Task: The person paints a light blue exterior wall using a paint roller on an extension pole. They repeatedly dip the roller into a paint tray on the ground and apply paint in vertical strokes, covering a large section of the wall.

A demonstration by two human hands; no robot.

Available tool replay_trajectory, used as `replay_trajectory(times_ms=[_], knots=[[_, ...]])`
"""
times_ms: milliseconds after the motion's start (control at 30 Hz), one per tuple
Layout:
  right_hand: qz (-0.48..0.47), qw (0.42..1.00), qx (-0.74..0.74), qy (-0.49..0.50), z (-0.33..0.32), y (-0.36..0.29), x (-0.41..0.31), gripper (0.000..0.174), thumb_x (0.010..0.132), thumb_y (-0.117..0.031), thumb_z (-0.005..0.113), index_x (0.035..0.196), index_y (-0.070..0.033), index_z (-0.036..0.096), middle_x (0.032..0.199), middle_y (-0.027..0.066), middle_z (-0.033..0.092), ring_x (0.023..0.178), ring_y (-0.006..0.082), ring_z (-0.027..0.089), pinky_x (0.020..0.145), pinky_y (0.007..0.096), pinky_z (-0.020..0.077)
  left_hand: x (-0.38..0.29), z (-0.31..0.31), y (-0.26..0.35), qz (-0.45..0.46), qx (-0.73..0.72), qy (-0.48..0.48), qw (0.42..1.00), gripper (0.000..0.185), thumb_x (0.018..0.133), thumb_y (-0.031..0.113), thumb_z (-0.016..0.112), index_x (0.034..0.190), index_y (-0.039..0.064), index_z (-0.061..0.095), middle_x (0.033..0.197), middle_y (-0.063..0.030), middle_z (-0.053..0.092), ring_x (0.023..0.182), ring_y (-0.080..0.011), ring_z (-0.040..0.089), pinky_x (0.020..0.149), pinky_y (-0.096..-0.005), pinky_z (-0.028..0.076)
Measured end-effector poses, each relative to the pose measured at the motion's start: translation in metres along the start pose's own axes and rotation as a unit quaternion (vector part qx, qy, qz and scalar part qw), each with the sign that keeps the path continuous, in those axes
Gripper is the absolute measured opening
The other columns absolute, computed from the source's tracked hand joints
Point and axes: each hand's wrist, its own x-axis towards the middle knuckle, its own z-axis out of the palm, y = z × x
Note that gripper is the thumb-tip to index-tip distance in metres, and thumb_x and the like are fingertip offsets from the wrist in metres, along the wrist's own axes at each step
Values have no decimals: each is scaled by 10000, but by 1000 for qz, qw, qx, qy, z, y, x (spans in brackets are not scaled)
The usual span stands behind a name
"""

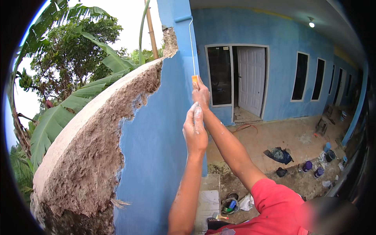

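Observation:
My right hand [201,93] grips the orange handle [194,78] of a paint roller, raised at arm's length. From it a long thin metal rod [192,47] runs up to the blue-coated roller cover [182,19], which lies against the upper part of a blue-painted pillar [176,7]. Just below the right hand is my left hand [195,129], close to the right wrist, thumb and fingers drawn together. Whether it holds anything is hidden. Pale paint smears mark both hands. Blue paint covers the wall [152,147] beside my arms.
A rough broken masonry edge [85,155] borders the blue wall at left. Below lie a pale board [209,202], a paintbrush [220,216] and a bucket with items [230,205]. Purple buckets [307,166] and a dark plastic sheet [279,155] lie further right. A white door [249,79] stands ajar.

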Motion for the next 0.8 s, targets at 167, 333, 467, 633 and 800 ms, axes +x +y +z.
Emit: replay_trajectory(times_ms=[167,333,467,633,800], knots=[[1,1000,20,16,49,-97,113,441,1044,-235,590,1453,-73,610,1212,208,747,1130,386,716,983,450,549,92,19,66,96,20,37,994,589,1080,440,494,1372,-51,637,1311,-250,697,1294,-349,636,1106,-435,448],[34,936,331,-115,84,-145,240,339,1001,-356,671,1190,-79,720,836,107,724,796,200,753,636,392,610,224,65,150,63,164,21,984,688,1040,538,465,1359,-43,646,1326,-265,676,1285,-417,621,1085,-475,467],[-5,990,133,-53,110,-228,254,304,1008,-321,646,1205,-99,711,898,112,724,806,221,755,637,392,625,326,71,197,72,291,30,954,760,1027,620,467,1416,-27,558,1380,-245,595,1310,-360,575,1082,-459,463],[8,990,135,-43,95,-276,324,271,1017,-277,614,1223,-124,699,975,118,726,818,248,757,637,392,644,383,87,235,57,395,-66,915,763,1050,619,421,1515,15,458,1506,-249,489,1404,-365,486,1140,-480,410],[26,986,153,-60,95,-300,351,254,1025,-233,583,1242,-150,688,1052,124,727,831,274,760,638,393,662,371,62,255,76,508,-66,856,755,1066,605,398,1542,20,434,1546,-254,454,1435,-373,454,1166,-494,380]])
